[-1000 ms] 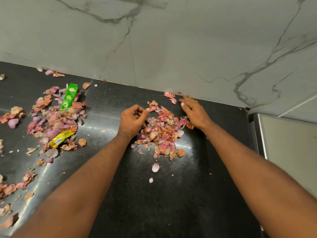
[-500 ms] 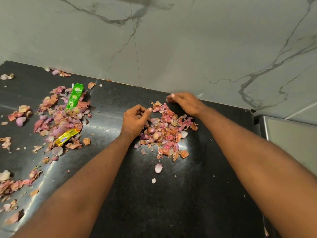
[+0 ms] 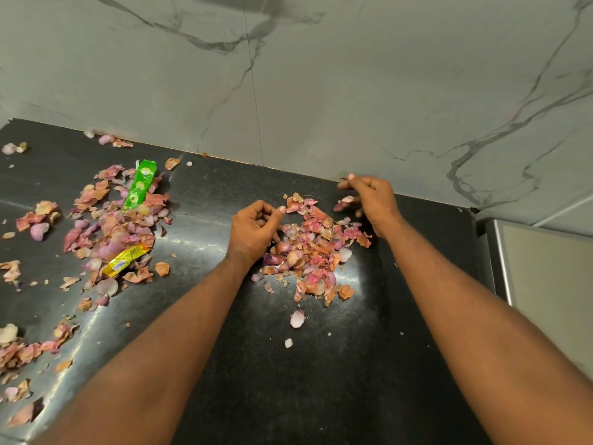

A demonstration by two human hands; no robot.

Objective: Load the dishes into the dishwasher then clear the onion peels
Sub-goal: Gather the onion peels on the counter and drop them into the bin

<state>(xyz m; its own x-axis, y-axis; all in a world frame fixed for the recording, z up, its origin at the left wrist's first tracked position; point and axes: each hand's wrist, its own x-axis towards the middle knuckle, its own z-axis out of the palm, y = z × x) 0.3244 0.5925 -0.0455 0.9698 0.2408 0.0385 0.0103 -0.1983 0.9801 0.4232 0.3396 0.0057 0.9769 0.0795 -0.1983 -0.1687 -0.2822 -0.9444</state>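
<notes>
On a black stone counter [image 3: 321,380] below a veined marble wall [image 3: 353,91], a loosely curled left hand [image 3: 253,229] and right hand [image 3: 372,200] flank a pile of onion peels [image 3: 311,252], whether either grips peels unclear, near scattered peels [image 3: 106,226] and two wrappers [image 3: 139,184].

The right hand [image 3: 372,200] has swept peels [image 3: 345,202] from the wall toward the pile [image 3: 308,252], its fingers now curled.

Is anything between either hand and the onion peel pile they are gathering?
Nothing visible. The left hand and right hand sit at opposite edges of the peel pile. The green wrapper and yellow wrapper lie in a separate heap further left.
</notes>
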